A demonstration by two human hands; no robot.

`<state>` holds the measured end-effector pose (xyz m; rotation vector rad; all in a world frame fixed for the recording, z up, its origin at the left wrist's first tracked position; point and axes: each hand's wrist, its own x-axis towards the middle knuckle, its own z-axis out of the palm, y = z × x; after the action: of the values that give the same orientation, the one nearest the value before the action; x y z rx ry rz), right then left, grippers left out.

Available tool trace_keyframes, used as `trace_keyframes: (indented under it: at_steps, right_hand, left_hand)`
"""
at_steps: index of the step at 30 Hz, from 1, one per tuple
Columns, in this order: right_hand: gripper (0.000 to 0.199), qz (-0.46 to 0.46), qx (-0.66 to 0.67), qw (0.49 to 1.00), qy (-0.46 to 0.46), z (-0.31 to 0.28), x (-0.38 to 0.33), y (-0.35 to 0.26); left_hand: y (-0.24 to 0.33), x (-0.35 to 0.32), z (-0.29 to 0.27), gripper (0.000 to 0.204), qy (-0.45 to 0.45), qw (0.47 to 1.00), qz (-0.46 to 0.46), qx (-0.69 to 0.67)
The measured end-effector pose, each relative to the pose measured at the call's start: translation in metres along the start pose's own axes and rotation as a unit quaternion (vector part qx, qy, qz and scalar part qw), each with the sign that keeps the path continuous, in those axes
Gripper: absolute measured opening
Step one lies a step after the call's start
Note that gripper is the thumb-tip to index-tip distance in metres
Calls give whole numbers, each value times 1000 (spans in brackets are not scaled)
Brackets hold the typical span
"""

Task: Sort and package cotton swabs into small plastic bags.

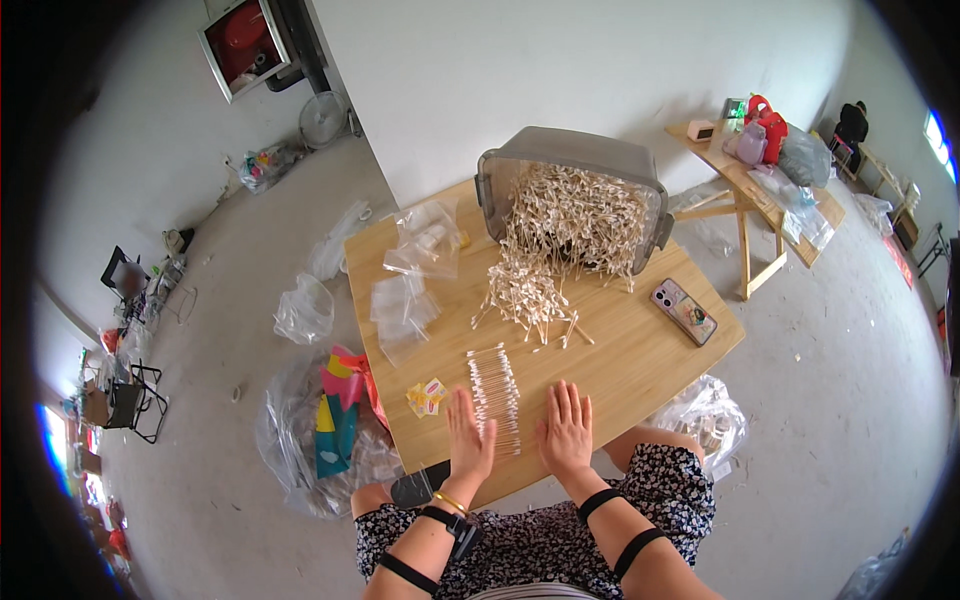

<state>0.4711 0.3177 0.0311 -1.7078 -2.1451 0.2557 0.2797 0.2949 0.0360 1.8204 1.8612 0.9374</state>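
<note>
A row of cotton swabs (494, 390) lies side by side on the wooden table (620, 385), forming a long narrow strip. Close against the strip's left side is my left hand (470, 440), open on its edge, fingers straight and thumb apart. My right hand (567, 428) rests palm down to the right of the strip, fingers stretched out and holding nothing. Beyond the row, a loose heap of swabs (525, 297) spills from a grey plastic bin (570, 145) tipped on its side. Small yellow-and-white paper slips (427, 397) lie left of my left hand.
Clear plastic bags (402, 310) lie on the table's left part, and a phone (684, 311) near its right edge. A bag with colourful wrapping (335, 430) stands on the floor at left. Another wooden table (745, 195) with bags stands at far right.
</note>
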Motion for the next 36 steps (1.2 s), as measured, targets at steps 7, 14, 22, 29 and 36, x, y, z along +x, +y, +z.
trace_keyframes:
  at_steps: [7, 14, 22, 29, 36]
  right_hand:
    - [56, -18, 364, 930, 53, 14, 15, -22]
    - [56, -28, 446, 894, 41, 25, 55, -37]
    - [63, -39, 442, 896, 13, 29, 69, -47]
    - [65, -60, 458, 887, -4, 34, 75, -44]
    - [62, -46, 461, 886, 26, 41, 105, -48]
  left_hand:
    - [2, -15, 4, 83, 59, 986, -17, -154]
    - [-9, 21, -4, 87, 71, 975, -29, -211]
    - [-5, 40, 12, 86, 41, 962, -31, -269]
    - [-6, 46, 21, 85, 68, 951, 0, -302]
    - [-20, 81, 11, 84, 92, 944, -44, -315]
